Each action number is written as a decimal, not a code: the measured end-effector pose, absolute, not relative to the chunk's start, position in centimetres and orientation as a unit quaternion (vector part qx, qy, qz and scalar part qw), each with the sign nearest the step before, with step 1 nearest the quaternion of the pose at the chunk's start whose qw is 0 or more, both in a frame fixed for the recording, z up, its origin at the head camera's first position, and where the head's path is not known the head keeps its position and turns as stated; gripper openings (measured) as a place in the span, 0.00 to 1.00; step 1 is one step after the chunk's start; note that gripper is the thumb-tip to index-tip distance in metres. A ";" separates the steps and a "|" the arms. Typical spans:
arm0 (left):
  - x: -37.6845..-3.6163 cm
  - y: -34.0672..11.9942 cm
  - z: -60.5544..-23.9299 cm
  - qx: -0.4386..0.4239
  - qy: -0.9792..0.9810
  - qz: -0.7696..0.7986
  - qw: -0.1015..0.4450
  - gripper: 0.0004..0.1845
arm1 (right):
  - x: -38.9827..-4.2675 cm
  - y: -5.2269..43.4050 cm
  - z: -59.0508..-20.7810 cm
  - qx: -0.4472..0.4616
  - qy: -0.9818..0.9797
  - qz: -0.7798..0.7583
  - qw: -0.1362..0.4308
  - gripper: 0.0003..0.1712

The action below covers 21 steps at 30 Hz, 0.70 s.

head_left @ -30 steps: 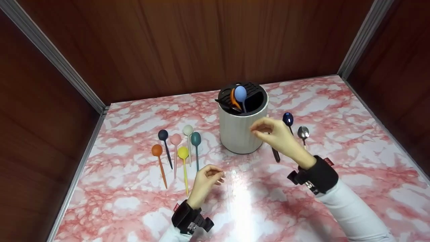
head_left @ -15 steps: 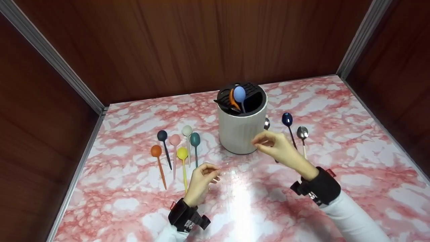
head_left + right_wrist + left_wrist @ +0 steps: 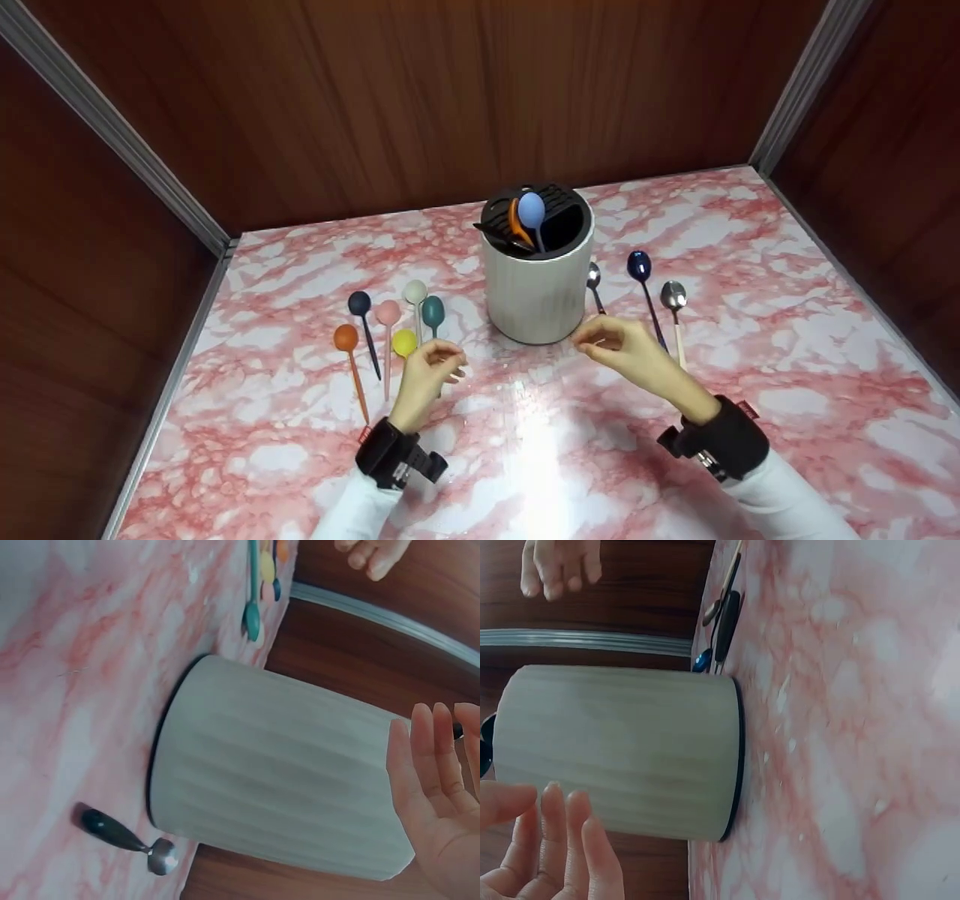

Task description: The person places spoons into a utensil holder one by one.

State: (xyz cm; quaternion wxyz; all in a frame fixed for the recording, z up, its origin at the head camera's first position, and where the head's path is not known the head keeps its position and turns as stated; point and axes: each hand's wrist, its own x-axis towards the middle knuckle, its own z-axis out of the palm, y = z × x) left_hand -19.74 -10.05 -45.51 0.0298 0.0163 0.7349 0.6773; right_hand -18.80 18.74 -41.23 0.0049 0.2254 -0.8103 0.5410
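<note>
My left hand (image 3: pixel 426 381) hovers with loosely bent fingers and nothing in them, covering the yellow spoon's (image 3: pixel 404 342) handle and part of the teal spoon's (image 3: pixel 433 310) handle in the head view. Near them lie an orange spoon (image 3: pixel 346 337), a navy spoon (image 3: pixel 359 302), a pink spoon (image 3: pixel 388 312) and a pale spoon (image 3: pixel 415 291). My right hand (image 3: pixel 630 351), also holding nothing, is in the air right of the pale ribbed utensil holder (image 3: pixel 534 304). Beyond it lie a dark-handled metal spoon (image 3: pixel 120 834), a shiny blue spoon (image 3: pixel 639 266) and a cream-handled silver spoon (image 3: pixel 673 295).
A light blue spoon (image 3: pixel 531 210), an orange utensil (image 3: pixel 517 225) and a black one (image 3: pixel 495 235) stand in the holder's black slotted top. Wood-grain panels (image 3: pixel 390 105) enclose the back and sides of the marbled red-and-white table (image 3: pixel 262 480).
My left hand has moved left and slightly up over the spoon handles. My right hand has come down and away from the holder, uncovering the dark-handled spoon's bowl. The spoons have not moved.
</note>
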 end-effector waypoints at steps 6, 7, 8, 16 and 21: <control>-21.3 -10.6 -45.1 0.009 0.759 0.651 0.024 0.09 | -18.3 19.9 -42.1 0.201 -0.822 0.532 0.007 0.07; -21.6 -10.7 -45.0 0.004 0.762 0.647 0.023 0.09 | -18.2 20.0 -42.2 0.197 -0.825 0.529 0.011 0.07; -21.9 -10.8 -45.0 0.000 0.766 0.643 0.021 0.09 | -18.2 20.2 -42.3 0.194 -0.827 0.527 0.013 0.07; -24.8 -11.6 -45.0 -0.054 0.816 0.575 0.016 0.08 | -17.8 20.9 -42.7 0.171 -0.831 0.529 0.007 0.08; -26.5 -12.0 -45.8 -0.069 0.834 0.548 0.017 0.07 | -17.5 21.4 -43.0 0.151 -0.830 0.537 0.008 0.09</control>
